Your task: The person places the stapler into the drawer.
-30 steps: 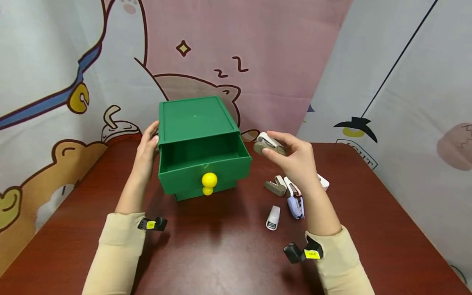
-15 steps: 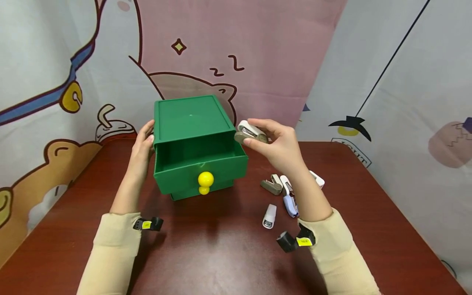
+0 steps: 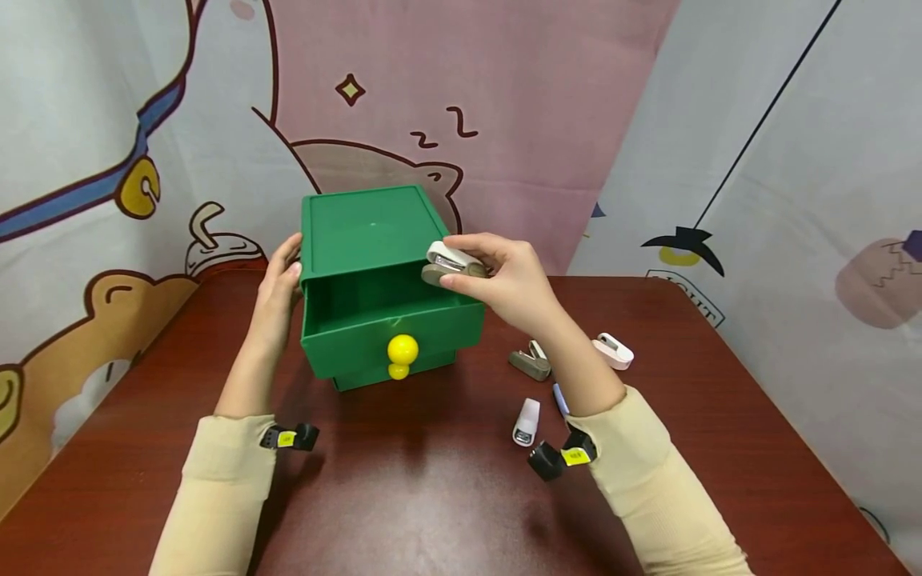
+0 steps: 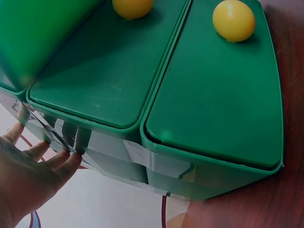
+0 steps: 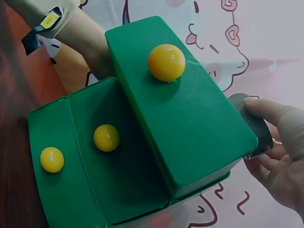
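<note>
A green drawer box [image 3: 370,232] with yellow knobs stands on the table, its top drawer [image 3: 392,344] pulled out. My left hand [image 3: 275,296] rests against the box's left side; in the left wrist view its fingertips [image 4: 71,161] touch the side wall. With thumb and fingers, my right hand [image 3: 515,280] pinches a small white and grey-brown stapler [image 3: 450,266] over the right part of the drawer opening. In the right wrist view that stapler [image 5: 254,126] shows beyond the drawer's edge, partly covered by the fingers.
Right of the box lie a grey-brown stapler [image 3: 531,362], a white stapler [image 3: 527,422] and a white and pink stapler [image 3: 614,351]. A lavender one [image 3: 560,399] is mostly hidden by the right forearm. A patterned curtain [image 3: 504,120] hangs behind the table.
My right hand has carried the stapler leftward, from beside the box to over the drawer opening. The left hand has stayed on the box's side. The head view has shifted slightly.
</note>
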`<move>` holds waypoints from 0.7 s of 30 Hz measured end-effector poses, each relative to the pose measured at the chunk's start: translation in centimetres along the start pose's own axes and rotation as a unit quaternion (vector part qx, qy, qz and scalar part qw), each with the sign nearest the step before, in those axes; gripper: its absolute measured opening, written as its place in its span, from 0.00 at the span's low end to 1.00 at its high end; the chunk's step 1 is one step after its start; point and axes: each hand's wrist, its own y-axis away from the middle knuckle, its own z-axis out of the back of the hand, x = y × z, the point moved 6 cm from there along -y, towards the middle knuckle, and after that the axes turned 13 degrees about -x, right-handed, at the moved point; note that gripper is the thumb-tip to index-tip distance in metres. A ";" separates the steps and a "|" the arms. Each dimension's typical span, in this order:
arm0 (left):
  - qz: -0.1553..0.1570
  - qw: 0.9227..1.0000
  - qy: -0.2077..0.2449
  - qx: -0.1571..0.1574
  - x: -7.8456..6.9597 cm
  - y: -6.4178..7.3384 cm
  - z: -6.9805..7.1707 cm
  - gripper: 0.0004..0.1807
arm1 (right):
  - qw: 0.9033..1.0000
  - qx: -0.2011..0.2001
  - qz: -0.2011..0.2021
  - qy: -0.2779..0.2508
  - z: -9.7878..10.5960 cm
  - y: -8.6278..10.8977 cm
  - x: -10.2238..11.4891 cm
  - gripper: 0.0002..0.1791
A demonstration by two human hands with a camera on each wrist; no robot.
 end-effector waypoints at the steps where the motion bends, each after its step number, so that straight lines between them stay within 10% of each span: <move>1: 0.000 1.000 0.000 0.000 0.0 0.0 0.0 0.31 | 1.000 0.003 -0.003 0.002 -0.1 -0.1 -0.1 0.22; 21: 0.001 1.000 0.000 -0.001 -0.1 0.0 0.0 0.31 | 0.994 0.093 -0.029 0.050 -2.2 -1.5 -1.2 0.24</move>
